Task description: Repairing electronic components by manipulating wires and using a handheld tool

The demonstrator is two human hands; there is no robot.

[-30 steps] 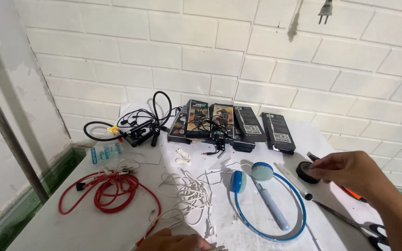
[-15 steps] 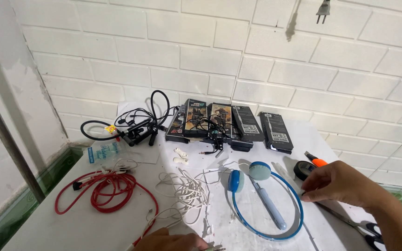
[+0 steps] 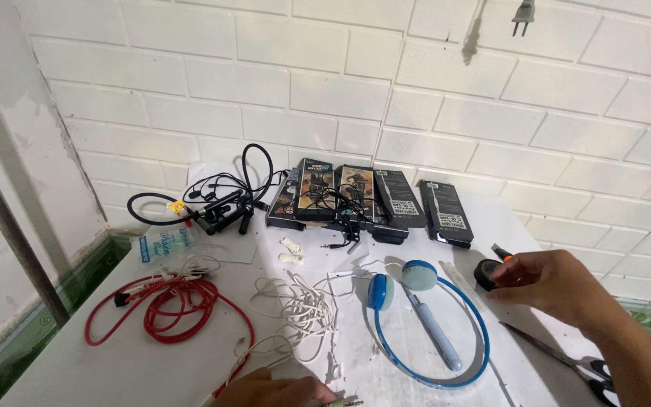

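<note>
My right hand (image 3: 559, 290) reaches in from the right, and its thumb and fingertips pinch a small black tape roll (image 3: 486, 274) on the white table (image 3: 99, 369). An orange-tipped tool (image 3: 501, 252) lies just behind the roll. My left hand (image 3: 269, 392) is at the bottom edge, mostly cut off. Its fingers curl around a metal jack plug (image 3: 346, 402) on a cable end. Blue headphones (image 3: 386, 290) lie between the hands, with a grey-blue pen-shaped tool (image 3: 435, 335) inside the band. A tangle of white earphone cable (image 3: 295, 309) lies just above my left hand.
A coiled red cable (image 3: 171, 301) lies at the left. Black cables (image 3: 216, 202) and a row of black boxes (image 3: 374, 197) stand along the brick wall. A clear packet (image 3: 166, 243) and two white earbuds (image 3: 290, 250) lie mid-table. Scissors (image 3: 566, 360) rest below my right forearm.
My right hand dropped toward the headphones half a second ago, then came back up to the black tape roll. My left hand stayed at the bottom edge.
</note>
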